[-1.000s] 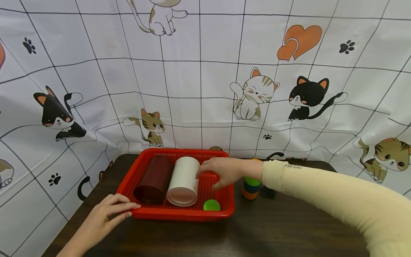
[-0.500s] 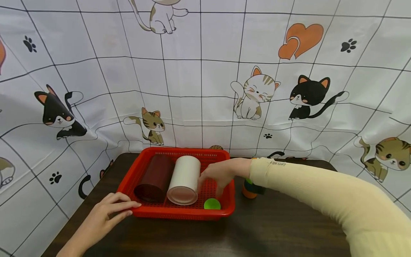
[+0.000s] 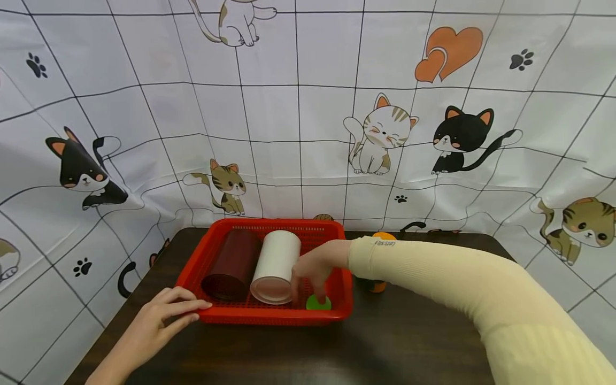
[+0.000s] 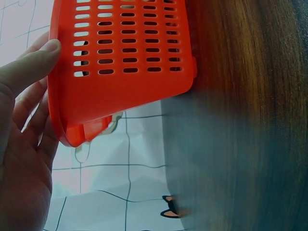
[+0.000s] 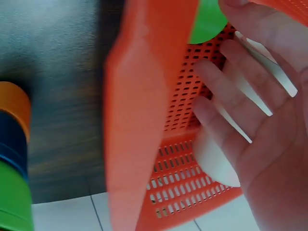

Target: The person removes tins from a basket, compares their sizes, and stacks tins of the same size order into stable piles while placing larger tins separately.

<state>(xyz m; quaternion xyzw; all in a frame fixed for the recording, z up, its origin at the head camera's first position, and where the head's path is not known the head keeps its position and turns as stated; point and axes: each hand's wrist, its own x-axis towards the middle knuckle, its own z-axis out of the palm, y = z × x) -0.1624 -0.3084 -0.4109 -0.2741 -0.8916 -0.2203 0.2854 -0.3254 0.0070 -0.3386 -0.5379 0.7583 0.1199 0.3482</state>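
- Your right hand (image 3: 317,270) is inside the red basket (image 3: 269,317), fingers loosely spread and reaching down, with nothing gripped.
- Below its fingertips lies the green piece (image 3: 315,305), in the basket's front right corner; one fingertip overlaps it in the head view, but you cannot tell there whether they touch.
- The right wrist view puts your thumb right next to the green piece, which is partly cut off by the top edge.
- Just beside that hand, on its left, lies the white cylinder (image 3: 276,262); the maroon cylinder (image 3: 233,264) lies beyond it and shows only in the head view.
- Your left hand (image 3: 166,318) holds the basket's rim at the front left corner. The left wrist view shows the thumb on the outside and the other fingers passing behind the rim, their tips hidden.
- Outside the basket, to the right, is a stack of cups (image 5: 12,154): your sleeve (image 3: 433,267) covers most of it in the head view, while the right wrist view shows its orange, blue and green bands.
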